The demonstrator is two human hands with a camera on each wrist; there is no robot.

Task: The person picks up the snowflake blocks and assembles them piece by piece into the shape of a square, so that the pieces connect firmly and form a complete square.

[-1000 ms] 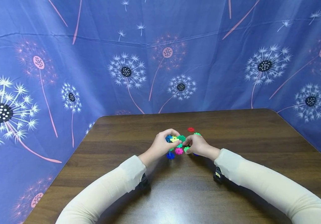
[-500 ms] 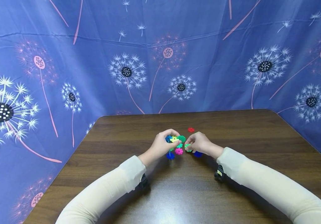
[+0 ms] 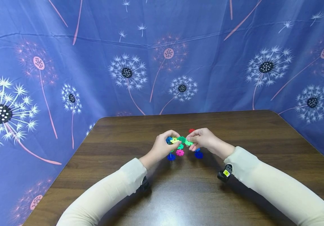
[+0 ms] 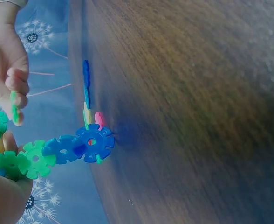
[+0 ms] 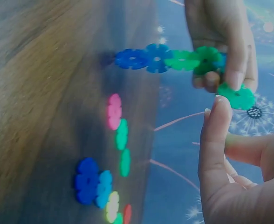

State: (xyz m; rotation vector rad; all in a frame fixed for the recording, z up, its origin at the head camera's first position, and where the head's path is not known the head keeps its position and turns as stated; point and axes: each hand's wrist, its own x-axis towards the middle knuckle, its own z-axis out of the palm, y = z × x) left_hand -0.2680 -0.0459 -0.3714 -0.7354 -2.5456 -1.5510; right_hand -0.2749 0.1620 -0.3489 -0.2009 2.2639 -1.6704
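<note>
Chain (image 5: 181, 60) looks partway linked imo: left grip (image 3: 163, 144) pinching it, right grip (image 3: 206, 140) a green disc (image 4: 14, 107), pink disc (image 3: 180, 153) unused below.

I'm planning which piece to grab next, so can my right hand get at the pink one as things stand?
Probably yes: nothing covers the pink piece in the head view. The right hand is close by but pinches a light green piece, so it would likely have to let go first.

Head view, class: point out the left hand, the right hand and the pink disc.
Left hand (image 3: 159, 146): head view, middle of the visible hand.
Right hand (image 3: 207, 140): head view, middle of the visible hand.
Pink disc (image 3: 180, 153): head view, middle of its face.
</note>
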